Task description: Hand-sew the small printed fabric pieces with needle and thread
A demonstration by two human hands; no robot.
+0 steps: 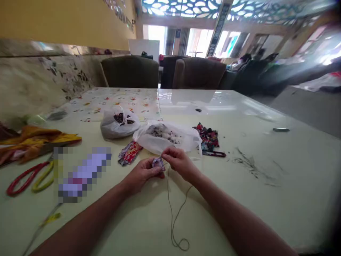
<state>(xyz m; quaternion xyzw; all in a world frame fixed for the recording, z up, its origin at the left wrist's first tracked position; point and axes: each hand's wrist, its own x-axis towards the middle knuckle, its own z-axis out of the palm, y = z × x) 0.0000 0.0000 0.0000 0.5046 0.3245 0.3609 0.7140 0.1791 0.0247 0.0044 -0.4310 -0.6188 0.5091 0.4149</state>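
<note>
My left hand (144,173) is closed around a small purple patterned cloth piece (158,163), thumb on top. Fingertips of my right hand (177,160) are pinched together at the upper edge of that cloth; what lies between them is too small to make out. A long thin cord (170,206) hangs by the right hand and loops down onto the table. Just beyond both hands lies an open white plastic bag (183,137) with whitish, dark-flecked stuffing inside. A red and gold brocade cloth piece (130,153) rests left of that bag.
Scissors (23,179) with red and yellow handles lie left, near a blurred-out purple object (85,170). Behind are a second plastic bag (117,128) with dark contents and a pile of patterned cloth pieces (209,137). Dark scraps (247,160) are scattered at right. Orange cloth (39,138) sits far left.
</note>
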